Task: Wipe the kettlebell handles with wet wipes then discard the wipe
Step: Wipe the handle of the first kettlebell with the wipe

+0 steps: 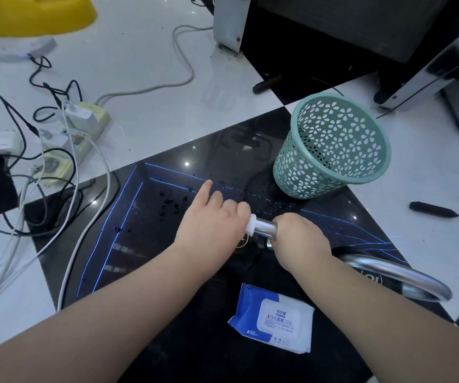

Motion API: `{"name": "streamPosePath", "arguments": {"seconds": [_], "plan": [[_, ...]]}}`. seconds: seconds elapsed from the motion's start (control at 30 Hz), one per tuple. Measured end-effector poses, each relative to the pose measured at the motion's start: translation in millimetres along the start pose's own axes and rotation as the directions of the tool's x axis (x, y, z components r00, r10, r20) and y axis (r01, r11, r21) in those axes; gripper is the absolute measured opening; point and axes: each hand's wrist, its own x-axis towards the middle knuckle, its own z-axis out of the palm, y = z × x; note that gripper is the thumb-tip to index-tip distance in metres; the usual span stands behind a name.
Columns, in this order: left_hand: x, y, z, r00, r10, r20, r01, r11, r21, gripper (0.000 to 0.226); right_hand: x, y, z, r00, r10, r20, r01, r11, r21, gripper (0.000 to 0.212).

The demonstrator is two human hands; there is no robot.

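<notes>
A shiny metal kettlebell handle (264, 226) runs between my two hands low in the middle of the view. My left hand (211, 219) is wrapped around its left end, with a white wipe (251, 225) showing under the fingers and the index finger sticking out. My right hand (300, 236) grips the same handle's right end. The kettlebell's black body is mostly hidden under my hands. A second kettlebell's curved metal handle (405, 277) lies to the right. The blue and white wet wipes pack (275, 320) rests on the dark floor tile near me.
A teal perforated bin (333, 145) stands on the floor just beyond my right hand. Power strips (76, 139) with tangled cables lie at the left. Black equipment on a metal frame (347, 29) fills the far right. A yellow object (29, 12) sits at top left.
</notes>
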Motion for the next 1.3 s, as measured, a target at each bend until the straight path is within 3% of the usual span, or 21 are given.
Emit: {"name": "streamPosePath", "arguments": {"seconds": [0.17,0.33,0.4,0.5,0.6,0.77,0.87,0.93,1.3], "plan": [[-7,-17,12,0.983,-0.154,0.103,0.164,0.982,-0.091,0.038,1,0,1,1.000,0.001,0.000,-0.001,1.000,-0.007,0.016],[-18,-33,24,0.976,-0.213,0.054,0.220,0.944,-0.247,0.025,1,1,1,1.000,-0.013,-0.008,0.013,1.000,-0.002,0.014],[-24,-40,28,0.952,-0.288,0.106,0.307,0.896,-0.322,0.019,1,1,1,1.000,-0.017,-0.011,0.017,1.000,0.002,0.014],[-31,-40,27,0.868,-0.414,0.273,0.496,0.712,-0.497,0.010,1,2,3,1.000,-0.011,-0.014,0.011,1.000,0.008,0.015],[-34,-31,34,0.759,-0.519,0.393,0.634,0.449,-0.629,0.014,1,2,3,1.000,-0.016,-0.019,0.016,1.000,0.005,0.015],[-34,-14,44,0.634,-0.586,0.504,0.602,-0.034,-0.797,0.030,1,2,4,0.999,-0.018,-0.029,0.018,1.000,0.011,0.014],[-31,-2,47,0.568,-0.600,0.563,0.558,-0.222,-0.800,0.023,1,2,4,0.999,-0.013,-0.032,0.014,1.000,0.012,0.014],[-29,2,48,0.542,-0.619,0.569,0.549,-0.252,-0.797,0.023,1,2,5,0.999,-0.014,-0.034,0.014,1.000,0.012,0.014],[-29,1,50,0.550,-0.623,0.556,0.556,-0.223,-0.800,0.023,1,2,5,0.999,-0.019,-0.041,0.020,1.000,0.016,0.011]]}}
